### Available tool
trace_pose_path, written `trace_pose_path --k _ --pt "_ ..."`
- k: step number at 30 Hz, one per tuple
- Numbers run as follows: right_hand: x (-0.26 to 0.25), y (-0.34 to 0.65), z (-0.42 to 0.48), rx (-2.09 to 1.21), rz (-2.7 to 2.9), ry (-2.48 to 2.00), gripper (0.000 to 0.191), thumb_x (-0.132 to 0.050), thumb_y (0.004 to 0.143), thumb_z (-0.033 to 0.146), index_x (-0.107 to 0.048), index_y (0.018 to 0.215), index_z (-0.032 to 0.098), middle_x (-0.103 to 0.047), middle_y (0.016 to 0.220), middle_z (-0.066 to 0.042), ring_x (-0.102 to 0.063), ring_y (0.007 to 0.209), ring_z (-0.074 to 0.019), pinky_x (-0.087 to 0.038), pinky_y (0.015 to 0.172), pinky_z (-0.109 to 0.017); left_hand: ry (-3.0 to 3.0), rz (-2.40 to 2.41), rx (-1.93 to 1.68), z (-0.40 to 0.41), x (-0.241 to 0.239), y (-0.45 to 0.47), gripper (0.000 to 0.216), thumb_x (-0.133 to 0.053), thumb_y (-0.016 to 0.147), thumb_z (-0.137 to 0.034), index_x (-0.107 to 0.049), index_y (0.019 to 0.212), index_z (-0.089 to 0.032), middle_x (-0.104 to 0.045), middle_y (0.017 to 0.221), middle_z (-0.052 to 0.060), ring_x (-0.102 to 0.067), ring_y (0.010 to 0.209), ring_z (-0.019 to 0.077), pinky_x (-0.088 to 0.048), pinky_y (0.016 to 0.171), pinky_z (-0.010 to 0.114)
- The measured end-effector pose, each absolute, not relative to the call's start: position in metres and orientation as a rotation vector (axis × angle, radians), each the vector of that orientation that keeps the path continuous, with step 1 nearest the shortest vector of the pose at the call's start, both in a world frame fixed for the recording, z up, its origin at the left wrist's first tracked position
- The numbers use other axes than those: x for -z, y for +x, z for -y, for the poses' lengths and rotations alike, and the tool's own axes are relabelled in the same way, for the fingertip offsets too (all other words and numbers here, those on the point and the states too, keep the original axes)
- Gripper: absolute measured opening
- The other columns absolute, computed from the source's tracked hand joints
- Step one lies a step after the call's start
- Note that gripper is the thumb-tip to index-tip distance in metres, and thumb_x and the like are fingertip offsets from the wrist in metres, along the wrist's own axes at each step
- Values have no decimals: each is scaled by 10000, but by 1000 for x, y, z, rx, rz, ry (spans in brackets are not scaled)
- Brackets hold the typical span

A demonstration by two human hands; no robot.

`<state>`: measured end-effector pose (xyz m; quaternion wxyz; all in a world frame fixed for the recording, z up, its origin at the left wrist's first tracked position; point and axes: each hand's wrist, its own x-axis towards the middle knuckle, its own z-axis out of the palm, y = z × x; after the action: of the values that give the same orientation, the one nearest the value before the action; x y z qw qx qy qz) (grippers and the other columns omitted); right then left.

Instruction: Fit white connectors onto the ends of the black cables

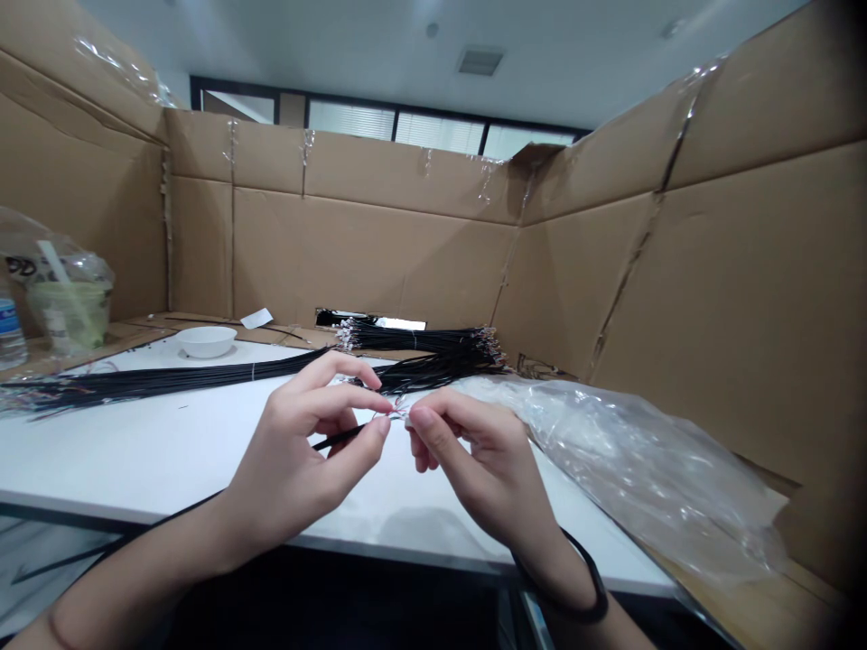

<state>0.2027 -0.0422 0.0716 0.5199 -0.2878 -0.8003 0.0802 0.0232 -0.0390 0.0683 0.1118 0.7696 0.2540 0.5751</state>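
A black cable (339, 438) runs from under the table's front edge up into my left hand (308, 442). The thumb and index finger of that hand pinch thin red and white wires at the cable's stripped end. Close beside it, my right hand (474, 447) has thumb and index finger closed on a small white connector (407, 421), mostly covered by the fingertips. The thin wires (399, 409) span the short gap between both hands. Behind the hands lies a bundle of black cables (433, 348) with white connectors at its ends.
Another tied cable bundle (203, 379) stretches across the left of the white table (135, 460). Farther back are a white bowl (207, 341), a drink cup (71, 311) and a water bottle (10, 329). A clear plastic bag (623, 460) lies right. Cardboard walls (379, 244) surround the table.
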Motion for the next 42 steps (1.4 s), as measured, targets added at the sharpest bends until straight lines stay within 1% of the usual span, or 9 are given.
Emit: trace_pose_path --k 4,12,15,18,23,29,34,38,42 --pt "-72 201 41 -151 1923 -661 304 -505 970 223 -571 679 168 -560 566 36 -534 505 -72 -404 486 -184 2207 -777 -1630 39 -70 22 126 -606 834 -159 -726 796 -174 -579 974 41 -570 621 63 -444 458 156" --pt "-71 201 43 -2 1938 -577 156 -549 918 155 -598 770 151 -568 608 25 -516 517 -76 -423 502 -186 2075 -739 -1540 39 -73 23 76 -628 818 -169 -703 810 -176 -553 973 8 -443 503 0 -445 475 158" --pt "-70 201 43 54 1936 -517 93 -567 894 129 -599 808 142 -580 632 14 -518 528 -78 -432 501 -182 2040 -710 -1461 39 -74 23 67 -630 813 -167 -697 814 -175 -546 980 4 -439 504 -4 -443 480 157" --pt "-70 201 42 90 1935 -497 81 -569 887 118 -597 815 141 -587 642 7 -516 538 -80 -431 502 -184 2016 -689 -1448 39 -74 22 53 -636 811 -170 -688 813 -170 -540 988 4 -444 515 -2 -436 483 160" --pt "-71 201 42 86 1938 -506 83 -563 891 118 -597 823 151 -585 646 11 -515 539 -83 -432 505 -192 1981 -665 -1449 38 -74 21 34 -654 808 -172 -677 789 -158 -540 987 13 -460 532 8 -431 480 165" --pt "-70 202 43 74 1939 -551 98 -559 901 139 -588 810 160 -571 637 12 -510 535 -92 -428 502 -207 1962 -650 -1501 37 -73 21 44 -679 803 -167 -682 760 -156 -533 991 11 -442 494 -17 -436 462 149" --pt "-70 202 42 76 1940 -565 128 -539 917 145 -584 799 161 -556 626 17 -502 529 -92 -414 508 -214 1966 -676 -1532 38 -72 20 52 -690 797 -165 -684 747 -150 -543 1011 24 -477 488 -12 -455 461 158" --pt "-71 202 42 77 1943 -609 207 -505 939 158 -555 739 171 -509 591 33 -460 511 -92 -366 514 -238 1993 -665 -1543 37 -72 21 55 -681 806 -160 -669 753 -160 -538 1014 16 -476 492 -13 -458 469 156" --pt "-73 201 43 -90 1944 -668 326 -474 965 211 -490 640 189 -477 554 37 -429 499 -96 -341 501 -244 2081 -632 -1511 38 -72 20 85 -632 809 -107 -654 765 -176 -523 1021 5 -455 511 -9 -444 489 166"
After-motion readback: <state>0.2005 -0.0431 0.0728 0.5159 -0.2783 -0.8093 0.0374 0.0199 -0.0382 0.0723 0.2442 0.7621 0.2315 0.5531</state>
